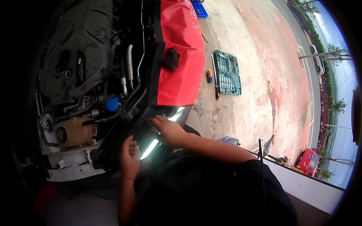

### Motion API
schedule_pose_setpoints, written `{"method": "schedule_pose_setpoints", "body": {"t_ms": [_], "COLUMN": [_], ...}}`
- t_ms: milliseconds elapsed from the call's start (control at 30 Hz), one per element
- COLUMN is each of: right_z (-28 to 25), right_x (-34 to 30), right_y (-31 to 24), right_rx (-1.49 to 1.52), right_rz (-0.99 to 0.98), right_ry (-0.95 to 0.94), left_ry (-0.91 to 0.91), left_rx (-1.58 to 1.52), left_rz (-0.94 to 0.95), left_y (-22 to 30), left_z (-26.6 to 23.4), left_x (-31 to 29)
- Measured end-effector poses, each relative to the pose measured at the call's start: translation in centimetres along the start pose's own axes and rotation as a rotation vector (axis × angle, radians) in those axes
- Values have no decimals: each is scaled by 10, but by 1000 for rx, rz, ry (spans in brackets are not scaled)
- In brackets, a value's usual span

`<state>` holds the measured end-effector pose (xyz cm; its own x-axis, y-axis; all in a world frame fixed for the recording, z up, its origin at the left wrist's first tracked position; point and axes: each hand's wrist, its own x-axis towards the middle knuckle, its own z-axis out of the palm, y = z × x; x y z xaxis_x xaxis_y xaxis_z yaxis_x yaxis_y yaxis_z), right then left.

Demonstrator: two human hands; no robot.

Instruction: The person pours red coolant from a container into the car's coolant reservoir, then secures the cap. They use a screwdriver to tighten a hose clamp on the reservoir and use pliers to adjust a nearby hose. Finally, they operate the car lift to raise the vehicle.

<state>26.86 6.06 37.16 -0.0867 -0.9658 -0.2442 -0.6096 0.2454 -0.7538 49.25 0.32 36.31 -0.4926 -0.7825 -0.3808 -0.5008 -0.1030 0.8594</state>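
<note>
A car's front corner lies before me, with a dark headlight (150,148) that shows bright white streaks. My left hand (130,155) is beside the headlight's inner edge, its fingers loosely bent and apart, with nothing visible in them. Over the upper edge of the headlight reaches my right hand (169,131), fingers bent toward the engine bay and thumb apart from them. No held item shows there; whether its fingertips touch the bodywork I cannot tell. Close by are a blue cap (112,104) and a yellowed coolant tank (77,132).
A red fender cover (179,84) drapes the car's side, with a dark bundled item (171,59) on it. The engine cover (75,45) fills the upper left. On the concrete floor are a green tool case (228,72), a spray can (210,76) and a long red-handled tool (217,92).
</note>
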Motion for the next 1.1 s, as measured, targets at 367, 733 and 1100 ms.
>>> {"method": "schedule_pose_setpoints", "body": {"t_ms": [367, 733, 1100], "right_z": [-56, -158, -508], "right_x": [-275, -296, -309], "right_y": [401, 582, 558], "right_rx": [138, 979, 936], "right_rz": [1006, 1353, 522], "right_ry": [480, 784, 1235], "left_ry": [-321, -459, -412], "left_rx": [465, 645, 738], "left_rz": [33, 31, 274], "left_y": [81, 139, 171], "left_z": [144, 268, 282], "left_x": [35, 47, 98]}}
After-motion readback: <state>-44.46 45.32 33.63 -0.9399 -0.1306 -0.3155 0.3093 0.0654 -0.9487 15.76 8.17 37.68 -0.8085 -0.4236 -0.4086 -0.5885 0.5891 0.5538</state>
